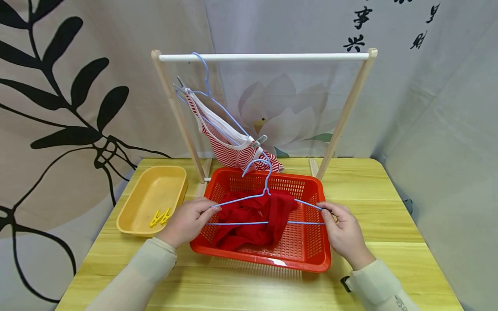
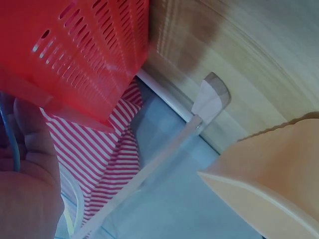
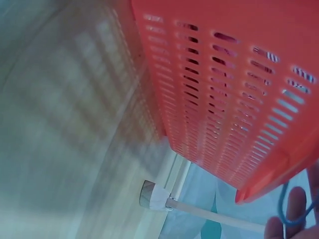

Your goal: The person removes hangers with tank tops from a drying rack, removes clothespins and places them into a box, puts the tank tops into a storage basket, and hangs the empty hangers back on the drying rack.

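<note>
A light blue hanger (image 1: 241, 223) is held level over the red basket (image 1: 268, 259), hook pointing away from me. My left hand (image 1: 188, 220) pinches its left corner between thumb and fingers. At the opposite corner, my right hand (image 1: 344, 233) grips the wire the same way. A red cloth garment (image 1: 278, 216) has a strap-like part looped over the hanger near its neck; the rest lies bunched in the basket. In the left wrist view, the hanger wire (image 2: 11, 134) crosses my palm. Only fingertips (image 3: 296, 204) and a bit of wire show in the right wrist view.
Behind the basket stands a wooden rack with a white rail (image 1: 264, 57). A red-striped garment (image 1: 229, 149) hangs there from another blue hanger, with grey clips (image 1: 260, 141). Left of the basket, a yellow tray (image 1: 155, 181) holds yellow clothespins (image 1: 159, 218).
</note>
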Motion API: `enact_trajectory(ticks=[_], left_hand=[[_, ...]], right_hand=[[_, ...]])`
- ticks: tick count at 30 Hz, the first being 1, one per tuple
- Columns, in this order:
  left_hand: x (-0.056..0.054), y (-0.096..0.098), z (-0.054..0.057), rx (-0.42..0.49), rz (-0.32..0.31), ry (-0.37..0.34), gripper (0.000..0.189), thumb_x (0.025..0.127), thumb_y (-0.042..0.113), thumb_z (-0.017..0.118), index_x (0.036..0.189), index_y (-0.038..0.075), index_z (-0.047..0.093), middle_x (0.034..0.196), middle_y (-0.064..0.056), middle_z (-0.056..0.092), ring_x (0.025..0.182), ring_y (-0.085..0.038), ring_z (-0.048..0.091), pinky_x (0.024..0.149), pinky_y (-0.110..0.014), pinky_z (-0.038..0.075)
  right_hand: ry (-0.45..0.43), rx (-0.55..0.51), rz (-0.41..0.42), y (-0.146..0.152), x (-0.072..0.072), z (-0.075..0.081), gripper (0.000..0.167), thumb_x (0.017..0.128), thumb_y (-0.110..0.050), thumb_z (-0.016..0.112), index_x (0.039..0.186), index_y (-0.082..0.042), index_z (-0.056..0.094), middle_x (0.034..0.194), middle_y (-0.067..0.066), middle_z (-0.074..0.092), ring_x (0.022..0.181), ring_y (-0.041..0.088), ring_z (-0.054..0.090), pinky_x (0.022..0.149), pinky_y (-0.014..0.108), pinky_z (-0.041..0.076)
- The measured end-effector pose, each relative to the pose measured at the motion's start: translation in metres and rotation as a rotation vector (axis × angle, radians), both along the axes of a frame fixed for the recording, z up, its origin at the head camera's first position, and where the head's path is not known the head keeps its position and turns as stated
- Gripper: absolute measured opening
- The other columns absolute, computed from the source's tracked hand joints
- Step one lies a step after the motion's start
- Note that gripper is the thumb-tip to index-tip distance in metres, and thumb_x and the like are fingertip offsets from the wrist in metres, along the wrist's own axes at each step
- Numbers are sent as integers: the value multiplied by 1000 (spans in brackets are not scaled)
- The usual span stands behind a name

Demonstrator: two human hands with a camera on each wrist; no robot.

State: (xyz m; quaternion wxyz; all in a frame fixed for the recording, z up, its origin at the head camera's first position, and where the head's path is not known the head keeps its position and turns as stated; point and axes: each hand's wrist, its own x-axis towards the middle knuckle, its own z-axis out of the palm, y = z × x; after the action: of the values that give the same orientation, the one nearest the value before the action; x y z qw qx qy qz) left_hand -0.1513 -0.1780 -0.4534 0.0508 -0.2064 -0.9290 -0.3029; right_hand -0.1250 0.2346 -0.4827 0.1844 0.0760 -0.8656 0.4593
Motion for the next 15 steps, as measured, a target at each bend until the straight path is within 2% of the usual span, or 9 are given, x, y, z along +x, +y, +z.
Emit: enact_trajectory(ticks=[6, 10, 15], left_hand=[[2, 1, -1, 14, -23, 25, 14, 105, 28, 66, 99, 26, 79, 98, 8, 75, 87, -4, 63, 79, -31, 56], [3, 0, -2, 22, -34, 31, 14, 104, 25, 67, 100, 25, 80, 99, 9, 76, 90, -4, 65, 81, -31, 57], [3, 1, -3, 29, -47, 48, 13, 104, 25, 67, 100, 26, 80, 97, 10, 75, 89, -3, 64, 81, -30, 57]], right_hand=[[62, 1, -18, -3, -1, 9, 21, 102, 0, 62, 119, -3, 75, 114, 11, 76, 106, 0, 51, 89, 23, 42], [121, 34, 49, -10, 0, 18, 27, 98, 3, 66, 124, -2, 73, 119, 13, 75, 112, 5, 51, 92, 23, 41], [103, 121, 171, -21, 1, 32, 42, 96, 0, 71, 138, -5, 65, 132, 10, 71, 119, 18, 53, 98, 24, 42]])
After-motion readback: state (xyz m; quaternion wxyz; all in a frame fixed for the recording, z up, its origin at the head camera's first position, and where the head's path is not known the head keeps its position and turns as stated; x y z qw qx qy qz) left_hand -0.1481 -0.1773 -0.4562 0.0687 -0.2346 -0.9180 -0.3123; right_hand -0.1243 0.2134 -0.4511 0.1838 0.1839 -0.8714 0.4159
